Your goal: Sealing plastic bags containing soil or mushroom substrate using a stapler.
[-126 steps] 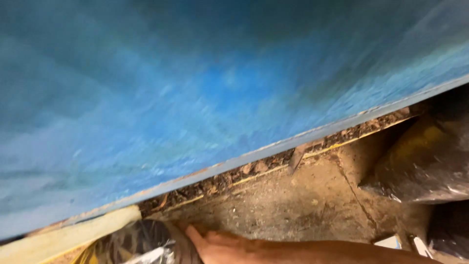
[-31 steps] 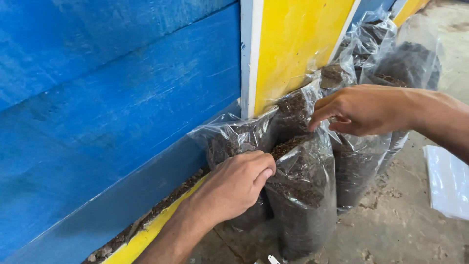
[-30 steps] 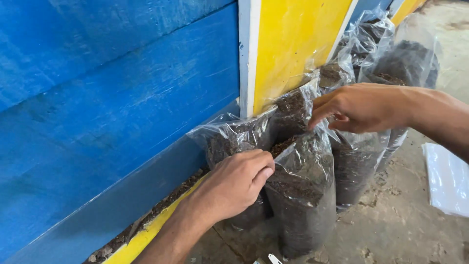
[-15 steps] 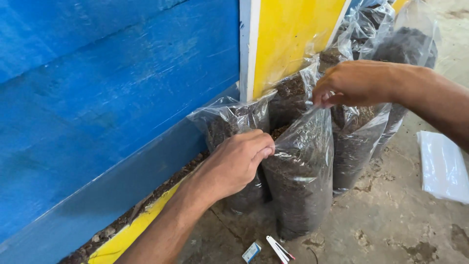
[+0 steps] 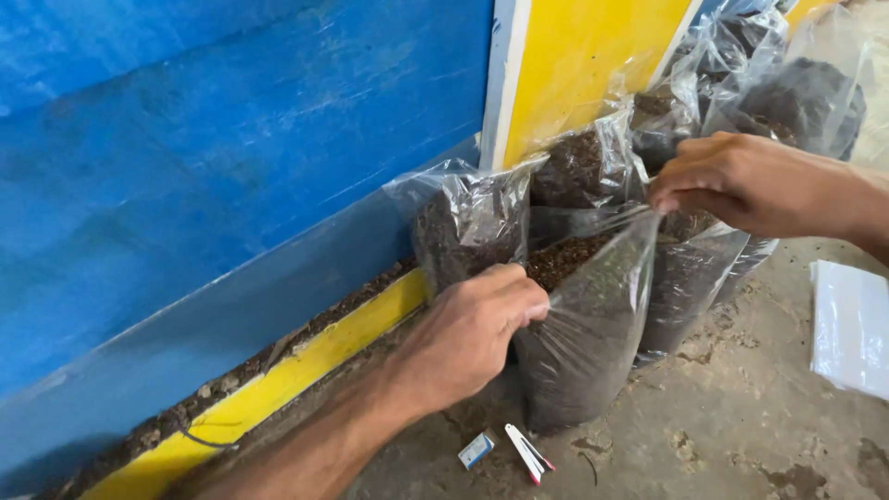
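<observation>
Two hands work one clear plastic bag (image 5: 593,343) of dark soil; left hand (image 5: 472,333) pinches the near edge of its mouth between thumb and curled fingers, right hand (image 5: 741,181) pinches the far edge, fingers narrow and closed on the film, so the mouth is pulled taut between the two sets of fingertips. Bag stands on the concrete floor (image 5: 741,417), directly below and between the fingers, and looks about filled with soil up near the rim. Judging by this: filling seems done, mouth is open and not folded or closed, so any closing of the top looks left to do. Count of soil bags: at least five visible — the held one, one (image 5: 463,222) just behind the left fingers against the blue wall (image 5: 231,167), one (image 5: 583,162) behind between the hands by the yellow panel (image 5: 583,65), one under the right fingers, and one or more beyond the right hand; exact total cannot tell, they overlap. One white plastic sheet (image 5: 847,324) lies below the right wrist. One small blue box (image 5: 475,450) and one white-and-red tool (image 5: 528,452), kind unclear, lie on the floor below the left fingers.
</observation>
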